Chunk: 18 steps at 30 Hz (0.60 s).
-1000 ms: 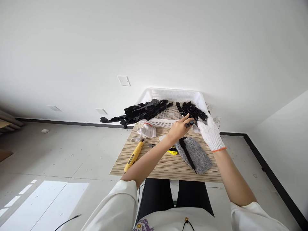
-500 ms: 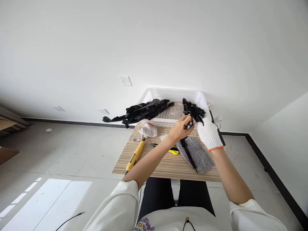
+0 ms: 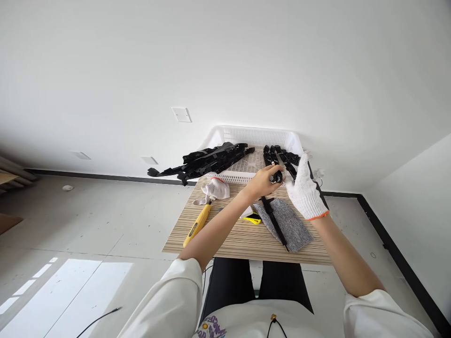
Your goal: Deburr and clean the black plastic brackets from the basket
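Observation:
My left hand [image 3: 265, 182] is bare and closed around several black plastic pieces [image 3: 276, 177] at the near right side of a white plastic basket [image 3: 246, 129]. On my right hand [image 3: 306, 195] is a white knitted glove with an orange cuff. Its fingers and thumb stand apart beside the right-hand black parts, with nothing visible between them. Those loose black parts [image 3: 291, 157] lie in the basket's right end, partly hidden by my hands. A larger pile of long black plastic strips [image 3: 214, 159] rests across the basket's left side, sticking out over the rim.
On the wooden table [image 3: 232, 244] lie a yellow tool [image 3: 198, 224], a white glove [image 3: 215, 189], a yellow-and-black utility knife [image 3: 252, 219], a black caliper [image 3: 275, 223] and a grey cloth [image 3: 292, 225]. The white wall [image 3: 225, 61] rises behind the basket.
My right hand has opened, its fingers lifting away from the black parts. The parts at the right have spread and shifted; my left hand still grips its pieces, their ends now turned toward me.

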Tool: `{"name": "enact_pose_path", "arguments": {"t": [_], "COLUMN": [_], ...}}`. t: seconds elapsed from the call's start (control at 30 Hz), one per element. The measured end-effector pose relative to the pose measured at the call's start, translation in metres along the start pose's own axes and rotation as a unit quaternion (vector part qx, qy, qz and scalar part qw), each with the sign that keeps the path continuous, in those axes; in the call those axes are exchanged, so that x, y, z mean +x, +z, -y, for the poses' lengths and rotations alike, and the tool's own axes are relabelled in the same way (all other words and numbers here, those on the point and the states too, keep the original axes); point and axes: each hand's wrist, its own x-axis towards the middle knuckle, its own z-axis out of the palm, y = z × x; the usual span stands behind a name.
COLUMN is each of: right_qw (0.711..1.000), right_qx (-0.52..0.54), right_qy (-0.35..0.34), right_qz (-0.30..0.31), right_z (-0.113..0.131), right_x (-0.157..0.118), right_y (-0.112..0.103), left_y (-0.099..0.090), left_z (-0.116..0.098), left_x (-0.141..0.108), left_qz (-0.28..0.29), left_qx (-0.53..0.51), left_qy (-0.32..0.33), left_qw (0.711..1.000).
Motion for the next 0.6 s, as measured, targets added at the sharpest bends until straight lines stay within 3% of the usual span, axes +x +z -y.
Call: {"name": "enact_pose_path", "arguments": {"t": [0.1, 0.23, 0.3, 0.47, 0.6], "right_qw": [0.998, 0.995, 0.995, 0.998, 0.999], "right_qx": [0.062, 0.092, 0.084, 0.032, 0.007], "right_qy": [-0.012, -0.026, -0.018, 0.054, 0.042], "right_qz": [-0.021, 0.042, 0.053, 0.005, 0.005], "right_z": [-0.003, -0.009, -0.008, 0.006, 0.01], "right_x": [0.008, 0.016, 0.016, 0.009, 0.005], "right_y": [-0.005, -0.01, -0.01, -0.005, 0.004], "left_y": [0.006, 0.011, 0.012, 0.016, 0.022], "left_z": [0.003, 0.008, 0.009, 0.007, 0.004], "left_x": [-0.001, -0.004, -0.004, -0.003, 0.001], "left_qz": [-0.032, -0.06, -0.065, -0.076, -0.075], "left_qx": [-0.035, -0.039, -0.027, -0.008, 0.004], "left_qy": [0.02, -0.01, -0.019, 0.001, -0.004], "left_qw": [0.999, 0.997, 0.997, 0.997, 0.997]}}
